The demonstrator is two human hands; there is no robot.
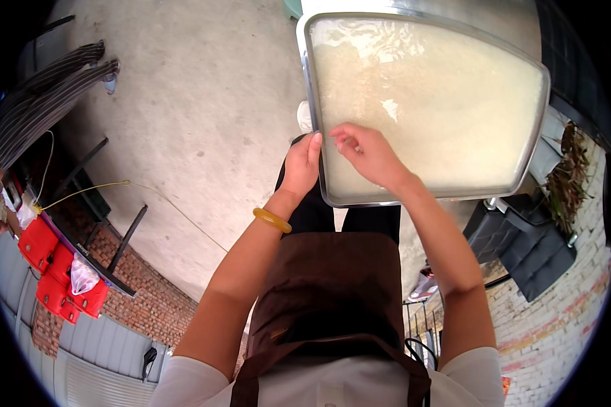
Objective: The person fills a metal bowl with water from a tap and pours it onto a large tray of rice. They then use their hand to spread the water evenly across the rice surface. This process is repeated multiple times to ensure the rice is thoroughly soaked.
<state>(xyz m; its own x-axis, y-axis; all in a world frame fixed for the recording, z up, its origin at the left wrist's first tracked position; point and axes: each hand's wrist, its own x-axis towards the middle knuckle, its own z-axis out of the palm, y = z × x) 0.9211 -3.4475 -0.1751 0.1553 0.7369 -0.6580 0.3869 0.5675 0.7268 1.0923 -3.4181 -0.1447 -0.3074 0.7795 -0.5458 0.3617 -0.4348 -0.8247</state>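
Note:
A large metal tray (311, 74) with a raised rim stands in front of me, filled with cloudy, cream-coloured liquid (441, 108). Light glints on the surface, and a paler, grainy layer seems to lie beneath it. My left hand (303, 165) grips the tray's left rim near its front corner, thumb on top and the other fingers mostly hidden. Just inside that rim, my right hand (370, 154) hovers over the liquid, fingers loosely bent and slightly apart, with nothing visible in them. A yellow bangle (272, 220) circles my left wrist.
At left, a person in striped trousers (47, 91) is near a table bearing red containers (53, 278) and a plastic bag (83, 275). A yellow cord (81, 192) runs from there. Black cushioned chairs (533, 244) stand by the brick wall (557, 339) at right.

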